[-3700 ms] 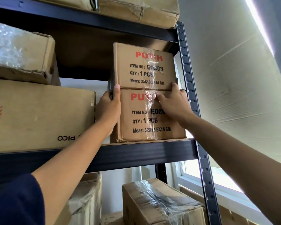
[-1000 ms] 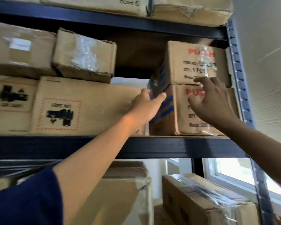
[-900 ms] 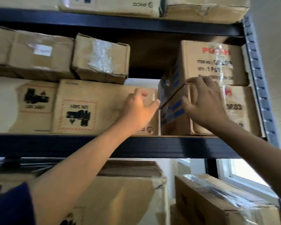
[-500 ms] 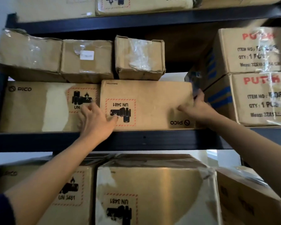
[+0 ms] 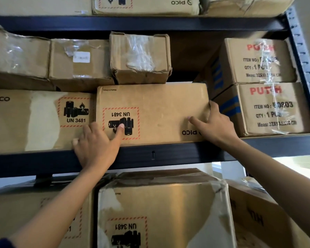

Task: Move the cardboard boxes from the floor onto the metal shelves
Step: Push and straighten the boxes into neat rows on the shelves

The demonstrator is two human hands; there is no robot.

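An upside-down PICO cardboard box [image 5: 156,108] with a UN 3481 label sits on the middle shelf [image 5: 168,154] of the dark metal rack. My left hand [image 5: 97,144] lies flat against its lower left front, fingers spread across the label. My right hand [image 5: 213,122] holds the box's right edge, fingers on the front and thumb round the corner. Two stacked PUTCH boxes [image 5: 268,108] stand just to the right, the upper PUTCH box [image 5: 258,59] on the lower one.
Another PICO box [image 5: 34,119] sits left of the held one, with three smaller taped boxes [image 5: 140,56] on top of the row. More boxes fill the top shelf [image 5: 143,4] and the shelf below [image 5: 161,212]. The rack's upright [image 5: 304,65] is at right.
My hands left the PUTCH stack and moved left to the upside-down PICO box. The view shifted left and closer; since half a second ago the hands stay on that box.
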